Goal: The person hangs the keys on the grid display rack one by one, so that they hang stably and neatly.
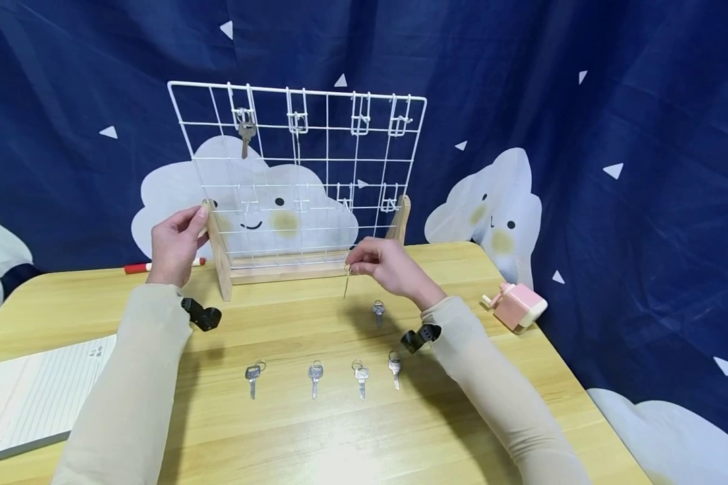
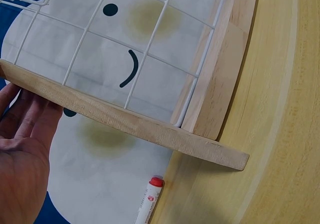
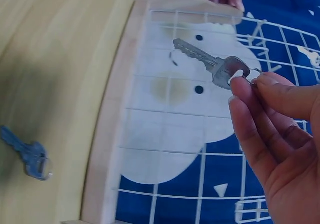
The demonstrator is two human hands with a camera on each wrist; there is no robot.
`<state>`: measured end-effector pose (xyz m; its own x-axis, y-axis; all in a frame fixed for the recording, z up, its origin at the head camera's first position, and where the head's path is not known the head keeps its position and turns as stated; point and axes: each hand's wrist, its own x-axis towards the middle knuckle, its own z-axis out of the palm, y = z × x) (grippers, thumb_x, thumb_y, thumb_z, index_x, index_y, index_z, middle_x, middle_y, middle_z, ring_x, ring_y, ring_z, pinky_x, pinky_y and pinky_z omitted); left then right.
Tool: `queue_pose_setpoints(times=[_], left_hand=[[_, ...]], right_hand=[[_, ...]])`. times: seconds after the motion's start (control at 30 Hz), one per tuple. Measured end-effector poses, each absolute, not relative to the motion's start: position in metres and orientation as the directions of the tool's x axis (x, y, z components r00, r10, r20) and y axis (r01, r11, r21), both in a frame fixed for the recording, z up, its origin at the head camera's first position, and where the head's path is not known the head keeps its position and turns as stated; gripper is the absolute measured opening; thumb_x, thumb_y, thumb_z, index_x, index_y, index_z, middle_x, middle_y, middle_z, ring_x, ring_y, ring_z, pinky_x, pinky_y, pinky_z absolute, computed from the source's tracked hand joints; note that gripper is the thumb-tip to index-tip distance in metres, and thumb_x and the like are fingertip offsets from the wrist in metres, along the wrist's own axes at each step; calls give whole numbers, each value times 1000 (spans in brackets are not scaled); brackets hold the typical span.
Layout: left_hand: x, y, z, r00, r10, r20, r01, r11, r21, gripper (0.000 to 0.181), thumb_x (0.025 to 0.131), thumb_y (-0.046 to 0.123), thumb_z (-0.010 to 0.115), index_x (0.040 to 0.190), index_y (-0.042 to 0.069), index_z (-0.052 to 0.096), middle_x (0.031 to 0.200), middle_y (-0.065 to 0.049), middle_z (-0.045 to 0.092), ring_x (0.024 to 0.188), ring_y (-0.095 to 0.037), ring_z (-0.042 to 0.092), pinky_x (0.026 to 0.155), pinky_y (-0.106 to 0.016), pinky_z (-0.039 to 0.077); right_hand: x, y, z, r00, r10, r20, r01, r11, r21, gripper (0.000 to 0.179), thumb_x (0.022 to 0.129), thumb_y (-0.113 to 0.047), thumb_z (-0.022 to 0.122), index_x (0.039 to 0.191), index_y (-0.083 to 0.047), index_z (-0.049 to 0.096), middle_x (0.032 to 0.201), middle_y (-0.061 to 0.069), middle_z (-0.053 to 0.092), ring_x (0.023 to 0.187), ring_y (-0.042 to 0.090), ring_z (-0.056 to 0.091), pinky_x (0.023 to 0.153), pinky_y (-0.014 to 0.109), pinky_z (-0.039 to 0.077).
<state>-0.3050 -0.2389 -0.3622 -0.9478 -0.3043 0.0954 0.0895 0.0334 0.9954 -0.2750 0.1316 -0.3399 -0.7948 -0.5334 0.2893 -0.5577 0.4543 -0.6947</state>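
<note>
My right hand (image 1: 391, 266) pinches a silver key (image 3: 205, 59) by its ring between thumb and fingertips. The key hangs above the table, in front of the lower bar of a white wire grid rack (image 1: 327, 160). My left hand (image 1: 178, 242) grips the top of the rack's left wooden post (image 1: 218, 249), its fingers passing behind the wood in the left wrist view. One key (image 1: 246, 131) hangs from the top-left hook, and another (image 1: 298, 143), seen edge-on, from the hook beside it. Below my right hand lies a loose key (image 1: 379, 310).
Several keys with rings lie in a row nearer the front, among them a key (image 1: 315, 378). A lined notebook (image 1: 42, 391) lies at the left, a red-capped marker (image 1: 136, 268) behind my left arm. A pink pencil sharpener (image 1: 518, 306) stands at the right edge. More white hooks (image 1: 360, 121) hang on the grid.
</note>
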Motion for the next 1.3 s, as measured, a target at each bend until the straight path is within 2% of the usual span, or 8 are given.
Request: queue_pose_setpoints(times=[0.33, 0.5, 1.0, 1.3], left_hand=[[-304, -239, -362, -950, -296, 104, 98, 36, 995, 60, 91, 45, 61, 140, 11, 56, 138, -11, 50, 126, -20, 48, 107, -42, 37], [-305, -240, -363, -947, -304, 99, 93, 34, 995, 59, 92, 44, 61, 140, 11, 57, 136, -9, 51, 125, -19, 49, 106, -41, 38], [-307, -239, -363, -944, -319, 84, 81, 22, 996, 58, 93, 42, 61, 141, 9, 55, 135, -8, 52, 125, -19, 48, 106, -40, 38], [-306, -239, -363, -946, -312, 81, 71, 45, 996, 61, 91, 47, 59, 141, 12, 55, 140, -10, 49, 128, -19, 46, 107, -40, 38]], right_hand=[[-273, 131, -310, -799, -461, 387, -581, 426, -693, 9, 87, 5, 71, 91, -2, 74, 88, 7, 68, 74, 14, 62, 64, 27, 53], [-273, 130, -296, -805, -431, 409, -582, 434, -688, 8, 87, 5, 72, 91, -2, 74, 88, 4, 69, 75, 14, 64, 67, 27, 55], [-280, 128, -263, -811, -352, 468, -581, 382, -719, 8, 88, 7, 69, 93, 3, 73, 90, 9, 70, 77, 18, 69, 73, 28, 58], [-286, 125, -240, -811, -281, 514, -585, 414, -698, 7, 90, 3, 69, 95, 0, 73, 90, 9, 70, 76, 16, 68, 71, 27, 58]])
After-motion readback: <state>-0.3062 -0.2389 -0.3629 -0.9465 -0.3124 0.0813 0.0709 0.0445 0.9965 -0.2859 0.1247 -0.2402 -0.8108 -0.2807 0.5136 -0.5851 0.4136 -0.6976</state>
